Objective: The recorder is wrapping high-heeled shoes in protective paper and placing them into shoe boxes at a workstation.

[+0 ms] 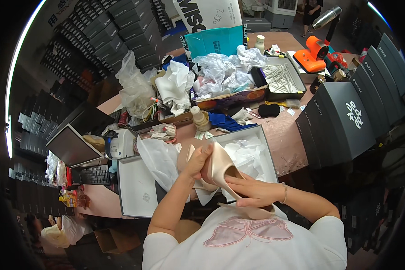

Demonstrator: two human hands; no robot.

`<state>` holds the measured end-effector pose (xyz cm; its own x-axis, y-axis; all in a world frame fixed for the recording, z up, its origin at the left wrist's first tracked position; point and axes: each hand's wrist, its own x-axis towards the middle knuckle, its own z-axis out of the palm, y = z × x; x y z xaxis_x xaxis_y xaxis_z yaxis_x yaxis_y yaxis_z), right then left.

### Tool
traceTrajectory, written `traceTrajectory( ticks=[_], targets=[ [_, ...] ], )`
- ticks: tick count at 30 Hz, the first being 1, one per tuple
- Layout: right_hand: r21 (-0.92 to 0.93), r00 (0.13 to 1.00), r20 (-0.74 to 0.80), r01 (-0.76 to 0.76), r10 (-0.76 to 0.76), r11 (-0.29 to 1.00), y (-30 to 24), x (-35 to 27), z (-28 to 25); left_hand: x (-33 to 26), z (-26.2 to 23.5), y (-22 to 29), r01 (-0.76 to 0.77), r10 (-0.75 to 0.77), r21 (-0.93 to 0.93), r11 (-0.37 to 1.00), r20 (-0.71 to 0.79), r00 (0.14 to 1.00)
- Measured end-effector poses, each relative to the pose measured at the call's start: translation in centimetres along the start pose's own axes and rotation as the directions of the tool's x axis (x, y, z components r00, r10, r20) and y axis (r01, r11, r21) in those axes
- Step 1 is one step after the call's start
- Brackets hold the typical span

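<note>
A pale pink satin pointed shoe (pixel 221 167) is held above an open shoe box. My left hand (pixel 198 161) is closed around its toe end, thumb uppermost. My right hand (pixel 255 190) is at the shoe's opening, its fingers reaching into it and the thumb lying along the outer edge by the back. A beige part (pixel 256 212) shows under my right wrist; what it belongs to is unclear. Behind my left hand another pale pink shape shows, partly hidden. White tissue paper (pixel 245 155) fills the box (pixel 271 155), and the box lid (pixel 139 191) lies to the left.
A bottle with a pump (pixel 200 119), a blue cloth (pixel 231 122) and a white label printer (pixel 120 143) stand beyond the box. Dark shoe boxes (pixel 333 121) are stacked at right. A monitor (pixel 74 145) and keyboard (pixel 94 174) are at left. Crumpled plastic and paper cover the far table.
</note>
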<state>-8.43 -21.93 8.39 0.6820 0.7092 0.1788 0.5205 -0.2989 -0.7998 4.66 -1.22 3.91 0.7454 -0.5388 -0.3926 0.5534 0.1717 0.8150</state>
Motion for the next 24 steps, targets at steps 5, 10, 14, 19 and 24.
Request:
traceTrajectory(
  ticks=[5,10,14,19,24],
  targets=[
    [0.028,0.949,0.124,-0.295,0.290,0.955,6.0,2.1,3.3,0.3,-1.6,-5.9,0.234,-0.239,-0.125,0.964,-0.024,0.971],
    [0.146,0.937,-0.064,-0.333,0.345,0.931,9.5,5.0,8.6,-1.3,-3.4,-5.8,0.188,-0.212,-0.159,0.969,-0.151,0.966],
    [0.089,0.963,-0.072,-0.252,0.259,0.964,6.5,5.3,7.5,-3.2,-2.5,-4.4,0.120,-0.150,-0.179,0.977,-0.168,0.974],
    [0.063,0.928,0.059,-0.370,0.367,0.927,5.0,6.6,5.8,-2.7,-3.3,-4.7,0.116,-0.154,-0.170,0.979,-0.230,0.961],
    [0.079,0.944,0.108,-0.319,0.310,0.944,5.5,7.8,6.9,-4.0,-5.2,-5.0,0.120,-0.154,-0.196,0.973,-0.169,0.974]
  ],
)
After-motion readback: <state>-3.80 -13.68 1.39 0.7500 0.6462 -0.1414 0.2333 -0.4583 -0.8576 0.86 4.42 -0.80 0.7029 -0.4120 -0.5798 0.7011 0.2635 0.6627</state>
